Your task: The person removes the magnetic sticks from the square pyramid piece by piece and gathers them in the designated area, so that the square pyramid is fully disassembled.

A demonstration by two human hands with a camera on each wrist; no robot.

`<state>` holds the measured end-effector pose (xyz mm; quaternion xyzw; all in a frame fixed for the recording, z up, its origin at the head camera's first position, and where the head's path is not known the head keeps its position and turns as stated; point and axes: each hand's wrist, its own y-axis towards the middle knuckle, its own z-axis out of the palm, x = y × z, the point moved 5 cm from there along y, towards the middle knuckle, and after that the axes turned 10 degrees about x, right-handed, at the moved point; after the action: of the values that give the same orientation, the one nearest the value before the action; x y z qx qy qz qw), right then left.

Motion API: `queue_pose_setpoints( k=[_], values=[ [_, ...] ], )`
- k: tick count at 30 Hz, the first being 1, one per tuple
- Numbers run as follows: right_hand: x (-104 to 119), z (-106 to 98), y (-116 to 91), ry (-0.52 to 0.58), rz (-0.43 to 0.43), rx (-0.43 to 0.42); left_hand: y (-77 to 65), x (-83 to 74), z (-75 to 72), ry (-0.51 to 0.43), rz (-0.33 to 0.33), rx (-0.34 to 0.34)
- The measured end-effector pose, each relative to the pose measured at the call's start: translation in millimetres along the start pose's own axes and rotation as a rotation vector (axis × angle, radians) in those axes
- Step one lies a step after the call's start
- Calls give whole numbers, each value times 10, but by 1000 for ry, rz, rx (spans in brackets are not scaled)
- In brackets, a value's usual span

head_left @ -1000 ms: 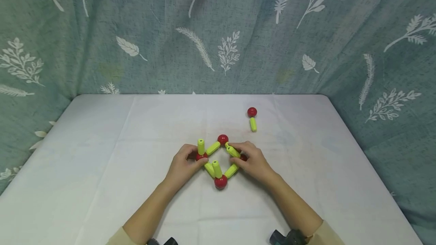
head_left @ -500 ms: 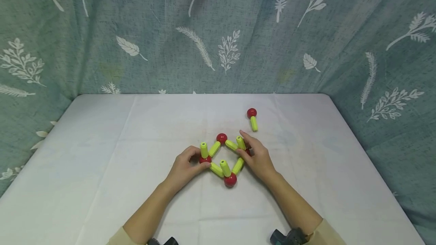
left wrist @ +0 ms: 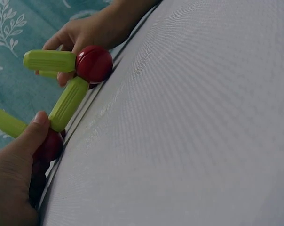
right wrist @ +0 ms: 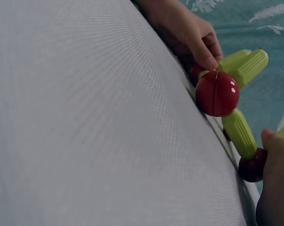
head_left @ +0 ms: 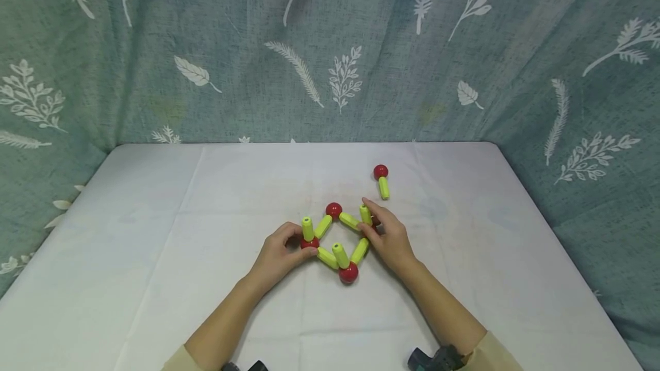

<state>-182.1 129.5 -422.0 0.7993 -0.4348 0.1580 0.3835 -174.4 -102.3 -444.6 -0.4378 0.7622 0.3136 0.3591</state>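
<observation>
A square of lime-green rods [head_left: 327, 257] joined by red balls lies on the table, with green rods rising from the left, near and right balls. My left hand [head_left: 281, 251] holds the left red ball [head_left: 309, 243] between thumb and fingers. At the opposite corner my right hand [head_left: 394, 239] has its thumb and fingers around the right ball, mostly hidden, beside its upright rod [head_left: 365, 214]. The near red ball [right wrist: 217, 93] shows large in the right wrist view, untouched by either hand. No rod stands on the far ball [head_left: 333, 210].
A spare red ball [head_left: 380, 172] with one green rod [head_left: 384, 188] attached lies farther back on the right. White cloth covers the table [head_left: 154, 279]. A leaf-patterned green curtain [head_left: 232, 73] hangs behind it.
The rod at the right corner has gone from tilted under my right fingers to upright. The near ball has shifted right, and my right fingers have loosened around the corner.
</observation>
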Motion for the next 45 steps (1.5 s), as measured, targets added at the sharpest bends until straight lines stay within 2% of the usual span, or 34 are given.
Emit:
queue_pose_setpoints(
  k=[5, 13, 16, 22, 27, 34, 39, 45],
  values=[
    [-12, 2, 13, -11, 22, -15, -7, 2, -3, -12, 5, 1],
    [-111, -61, 41, 53, 37, -126, 5, -14, 2, -1, 17, 1],
    [-144, -79, 48, 75, 92, -143, 6, -22, -3, 3, 18, 7],
    [-266, -167, 73, 125, 279, -155, 0, -30, -22, 2, 30, 10],
    [-456, -268, 105, 82, 360, -105, 0, -5, -6, -17, 11, 12],
    [-864, -465, 127, 29, 469, 30, 5, 48, 42, -40, -27, 20],
    [-1084, -566, 213, -22, 492, 109, 4, 38, 37, -25, -11, 16],
    [-1252, -588, 309, -94, 489, 162, 1, 15, 17, -15, 14, 22]
  ],
)
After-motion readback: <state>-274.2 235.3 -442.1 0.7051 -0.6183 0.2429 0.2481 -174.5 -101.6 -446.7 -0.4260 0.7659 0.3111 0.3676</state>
